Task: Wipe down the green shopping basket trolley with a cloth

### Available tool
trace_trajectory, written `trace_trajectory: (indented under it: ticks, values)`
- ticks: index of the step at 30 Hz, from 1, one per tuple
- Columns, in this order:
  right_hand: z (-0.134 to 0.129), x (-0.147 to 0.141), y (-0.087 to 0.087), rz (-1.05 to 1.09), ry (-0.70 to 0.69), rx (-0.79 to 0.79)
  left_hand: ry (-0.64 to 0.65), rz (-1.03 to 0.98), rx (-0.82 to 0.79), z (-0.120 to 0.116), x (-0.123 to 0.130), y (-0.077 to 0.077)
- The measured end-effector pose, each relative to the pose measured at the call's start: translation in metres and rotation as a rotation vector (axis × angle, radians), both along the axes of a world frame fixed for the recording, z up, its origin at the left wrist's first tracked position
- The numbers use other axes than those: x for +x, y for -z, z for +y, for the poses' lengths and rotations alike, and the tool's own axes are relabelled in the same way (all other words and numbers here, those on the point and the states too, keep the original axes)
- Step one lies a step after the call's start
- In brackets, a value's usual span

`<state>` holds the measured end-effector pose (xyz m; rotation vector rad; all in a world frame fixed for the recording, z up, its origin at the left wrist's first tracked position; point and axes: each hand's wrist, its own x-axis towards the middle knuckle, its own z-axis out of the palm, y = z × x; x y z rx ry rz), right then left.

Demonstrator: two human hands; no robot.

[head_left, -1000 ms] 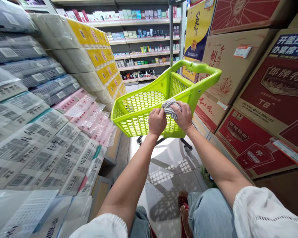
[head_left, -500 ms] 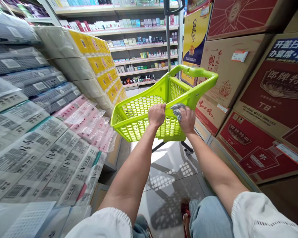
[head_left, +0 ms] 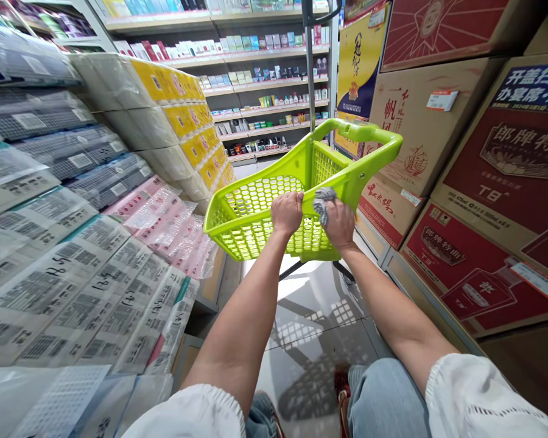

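Note:
A lime-green plastic shopping cart (head_left: 228, 229) with a lattice basket stands in front of me, side on. My left hand (head_left: 287, 213) is closed round the near top rim of its basket. Just to the right, my right hand (head_left: 340, 222) grips a crumpled grey cloth (head_left: 324, 201) and presses it against the cart's near side, below the rising side bar. The cart's looped handle (head_left: 383, 139) rises to the right of that hand, with no hand on it. Part of the cloth is hidden under my fingers.
Stacked wrapped packs (head_left: 95, 292) line the left side, with yellow-labelled packs (head_left: 196, 146) behind. Red and brown cartons (head_left: 479, 243) are piled at right. Shelves of small goods (head_left: 256, 42) stand beyond the cart. A dark upright pole (head_left: 309, 73) rises behind it. Grey floor tiles (head_left: 301, 365) lie below.
My right hand has slid a little to the left along the cart's side with the cloth. My left hand keeps its hold on the rim.

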<state>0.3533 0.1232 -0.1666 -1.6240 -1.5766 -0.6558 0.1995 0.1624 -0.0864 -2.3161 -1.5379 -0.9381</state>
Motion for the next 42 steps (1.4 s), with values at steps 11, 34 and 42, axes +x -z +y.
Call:
trace_trajectory:
  ticks: [11, 34, 42]
  values:
    - [0.0, -0.039, 0.001, -0.001, -0.09, -0.13, -0.029, 0.009, 0.027, -0.001, 0.002, 0.002]
    - [-0.042, 0.006, -0.117, 0.107, 0.043, 0.011, 0.04, -0.028, -0.037, -0.019, -0.004, -0.002]
    - [-0.033, -0.047, -0.113, 0.017, -0.072, -0.195, 0.029, -0.017, -0.029, -0.026, -0.005, -0.004]
